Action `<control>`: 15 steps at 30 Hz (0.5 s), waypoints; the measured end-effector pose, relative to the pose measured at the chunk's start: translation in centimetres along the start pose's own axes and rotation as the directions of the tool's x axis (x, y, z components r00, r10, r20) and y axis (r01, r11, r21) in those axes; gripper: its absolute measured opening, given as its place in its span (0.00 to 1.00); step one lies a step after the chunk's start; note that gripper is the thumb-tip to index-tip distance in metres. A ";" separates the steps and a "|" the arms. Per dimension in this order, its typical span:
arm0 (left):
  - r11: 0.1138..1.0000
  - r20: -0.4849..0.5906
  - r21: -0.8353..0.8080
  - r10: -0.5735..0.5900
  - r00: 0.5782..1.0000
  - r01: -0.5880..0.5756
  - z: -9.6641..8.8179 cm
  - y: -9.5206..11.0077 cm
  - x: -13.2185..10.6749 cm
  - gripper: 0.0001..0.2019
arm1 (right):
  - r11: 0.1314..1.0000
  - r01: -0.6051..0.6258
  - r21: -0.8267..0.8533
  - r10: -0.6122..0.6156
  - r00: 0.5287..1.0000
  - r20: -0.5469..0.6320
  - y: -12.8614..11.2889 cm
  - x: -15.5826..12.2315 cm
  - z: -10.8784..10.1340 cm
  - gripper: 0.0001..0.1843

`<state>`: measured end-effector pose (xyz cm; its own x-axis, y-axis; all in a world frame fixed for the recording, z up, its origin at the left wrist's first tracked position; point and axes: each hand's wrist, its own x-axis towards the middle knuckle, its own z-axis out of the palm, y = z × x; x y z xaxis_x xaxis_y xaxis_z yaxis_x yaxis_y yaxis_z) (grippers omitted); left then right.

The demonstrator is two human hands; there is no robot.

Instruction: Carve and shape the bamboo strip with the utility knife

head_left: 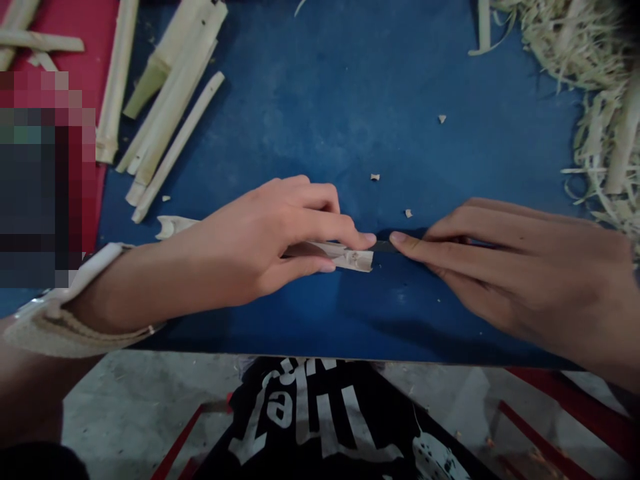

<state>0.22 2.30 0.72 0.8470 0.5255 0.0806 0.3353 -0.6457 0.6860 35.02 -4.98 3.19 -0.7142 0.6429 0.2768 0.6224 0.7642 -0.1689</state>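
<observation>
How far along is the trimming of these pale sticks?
Done: a heap of shavings lies at the far right. In hand: the left hand pins a pale piece on the blue table while the right hand presses a dark blade to it. Remaining, perhaps: the sticks stacked far left.

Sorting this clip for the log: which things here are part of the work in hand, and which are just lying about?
In hand: left hand, pale split piece, right hand, dark tool.
Lying about: cut strips, shavings pile, loose chips.
</observation>
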 end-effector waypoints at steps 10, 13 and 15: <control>1.000 0.004 -0.005 0.001 1.000 -0.001 0.1 -0.2 0.0 0.18 | 0.995 0.030 0.094 -0.029 0.999 -0.018 1.0 1.2 0.3 0.09; 1.000 0.022 0.009 -0.028 0.999 0.028 -0.1 0.1 0.2 0.18 | 0.989 0.002 0.147 0.000 1.000 -0.009 0.6 1.3 0.1 0.10; 0.999 0.057 0.016 -0.047 0.997 0.046 -0.4 0.5 0.3 0.19 | 0.988 -0.015 0.154 0.017 1.000 -0.011 0.2 1.2 0.0 0.10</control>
<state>0.46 2.38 1.38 0.8524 0.5228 0.0068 0.3806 -0.6294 0.6775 34.30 -4.08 3.48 -0.6997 0.6554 0.2844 0.5768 0.7531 -0.3164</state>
